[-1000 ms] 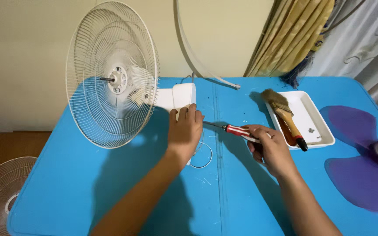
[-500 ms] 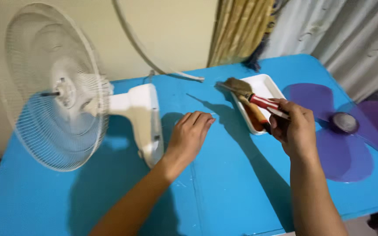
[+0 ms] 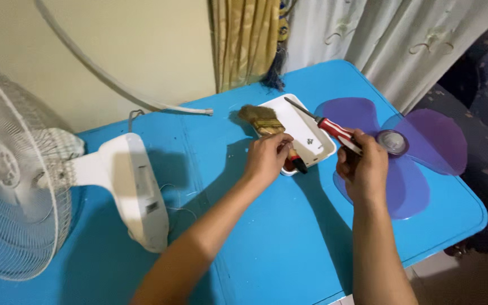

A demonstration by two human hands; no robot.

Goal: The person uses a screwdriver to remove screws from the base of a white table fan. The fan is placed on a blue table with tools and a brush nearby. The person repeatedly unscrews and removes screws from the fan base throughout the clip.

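Observation:
My right hand [image 3: 361, 169] grips a red-handled screwdriver [image 3: 324, 124] whose metal tip points up-left over a white tray [image 3: 316, 148]. My left hand [image 3: 266, 157] rests on the handle of a paintbrush [image 3: 265, 125] that lies across the tray's left edge; its fingers curl over the handle. A purple fan blade [image 3: 408, 152] lies flat on the blue table [image 3: 289, 237] just right of my right hand.
A white fan with its wire grille [image 3: 12, 186] and stand [image 3: 136, 186] lies on its side at the left. A thin white hoop [image 3: 114, 85] leans on the wall behind. Yellow and white curtains [image 3: 334, 28] hang at the back. The table's right edge drops to the floor.
The view has swung right. My left hand moved from the bare table beside the fan onto the paintbrush handle. My right hand shifted right with the screwdriver, toward the purple blade.

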